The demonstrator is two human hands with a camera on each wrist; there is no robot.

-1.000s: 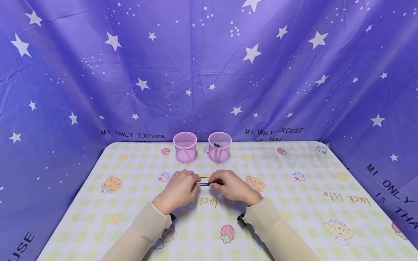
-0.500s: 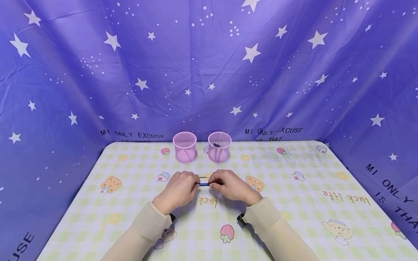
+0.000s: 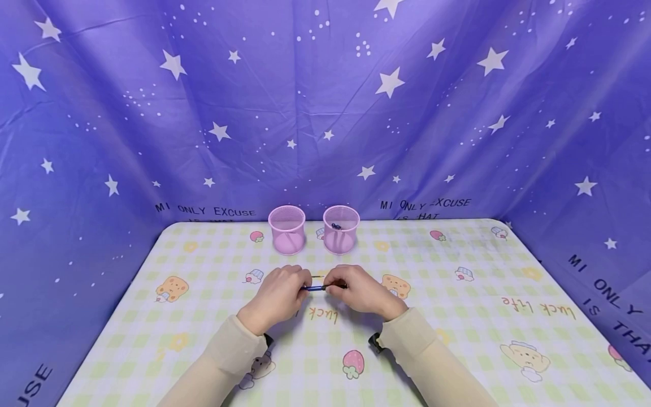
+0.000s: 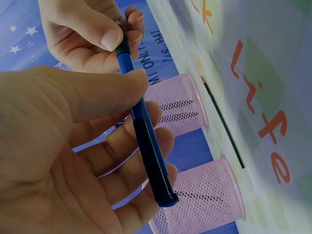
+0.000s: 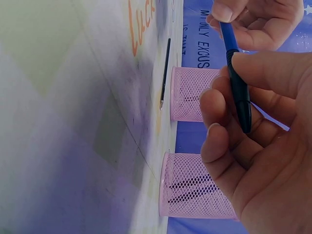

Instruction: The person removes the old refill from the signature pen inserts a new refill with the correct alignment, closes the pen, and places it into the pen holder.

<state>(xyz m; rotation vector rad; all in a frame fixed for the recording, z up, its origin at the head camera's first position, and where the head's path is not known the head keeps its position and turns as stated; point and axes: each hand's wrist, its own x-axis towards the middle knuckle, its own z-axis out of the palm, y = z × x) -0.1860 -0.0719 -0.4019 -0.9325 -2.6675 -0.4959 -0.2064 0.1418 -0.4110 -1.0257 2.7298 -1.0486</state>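
Between my two hands a blue pen with black parts lies level above the table. My left hand pinches its blue barrel with thumb and fingers; the black clip end reaches across those fingers in the left wrist view. My right hand pinches the black grip section, and the tapered black tip shows past the thumb in the right wrist view. Just beyond the hands, a thin dark pen refill with a metal point lies on the table.
Two pink mesh pen cups stand side by side at the table's back. The left cup shows no pens; the right cup has dark pens inside. A purple star-patterned curtain hangs behind and on both sides of the checked tablecloth.
Both hands keep almost the same place on the pen. My left fingertips shift slightly, and a little more blue barrel shows beside them. The refill and cups stay put.
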